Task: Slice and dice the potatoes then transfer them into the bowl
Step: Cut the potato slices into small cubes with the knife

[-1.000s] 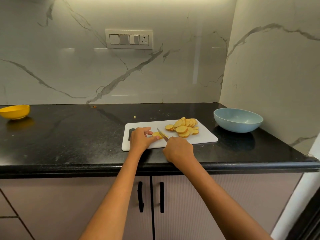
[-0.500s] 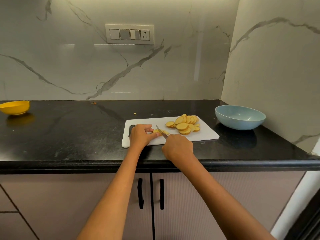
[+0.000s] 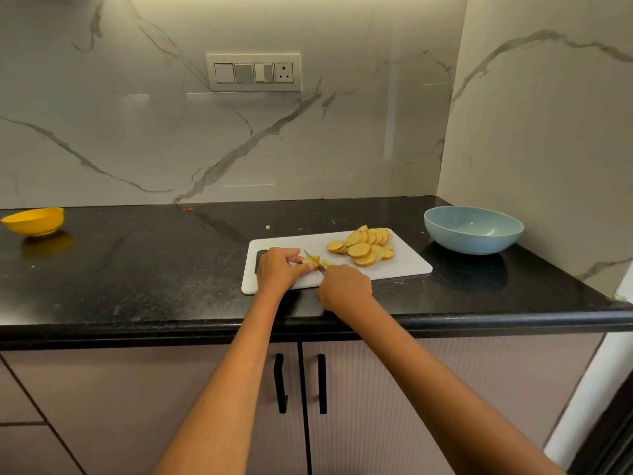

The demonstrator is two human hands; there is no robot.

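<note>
Yellow slices heaped – one knife, two hands.

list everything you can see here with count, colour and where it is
cutting board: 1, white, on the black counter, in front of the person
potato slices: a pile, yellow, right half of the board
potato piece: small, yellow, under the knife, left half of the board
knife: 1, silver blade, cutting the piece
blue bowl: 1, light blue, right of the board
yellow bowl: 1, far left on the counter
switch panel: 1, white, on the marble wall
cabinet handles: 2, black, below the counter
hands: left hand holds the piece; right hand grips the knife
</note>
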